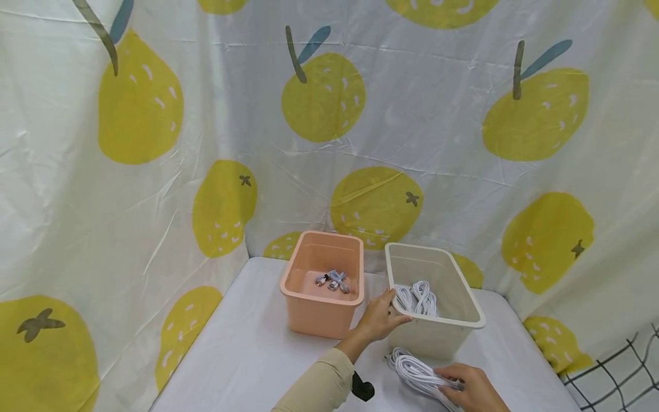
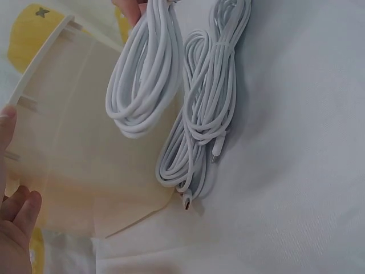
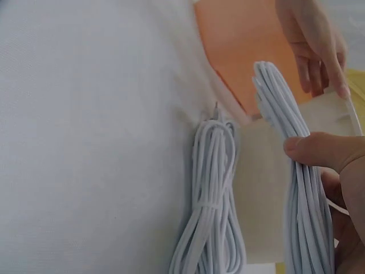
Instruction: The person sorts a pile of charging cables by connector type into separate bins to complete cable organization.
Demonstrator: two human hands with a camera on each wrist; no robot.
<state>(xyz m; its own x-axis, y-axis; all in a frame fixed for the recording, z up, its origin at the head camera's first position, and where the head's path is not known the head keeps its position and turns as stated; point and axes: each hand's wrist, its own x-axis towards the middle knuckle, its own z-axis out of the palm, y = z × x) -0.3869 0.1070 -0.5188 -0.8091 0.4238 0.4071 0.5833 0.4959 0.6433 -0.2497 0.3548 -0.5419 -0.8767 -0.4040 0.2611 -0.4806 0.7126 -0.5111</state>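
My left hand grips the near left corner of a cream plastic bin, its thumb at the rim. Several coiled white cables lie inside that bin. In front of it, my right hand holds a bundled white charging cable, thumb on one side and fingers on the other. In the left wrist view this bundle hangs above the table beside the bin's wall. More white cable bundles lie on the table against the bin, their metal plugs showing.
A peach bin stands left of the cream one, with a few short grey-white cables inside. The white table meets a lemon-print curtain at the back and sides. A small black object shows beside my left sleeve.
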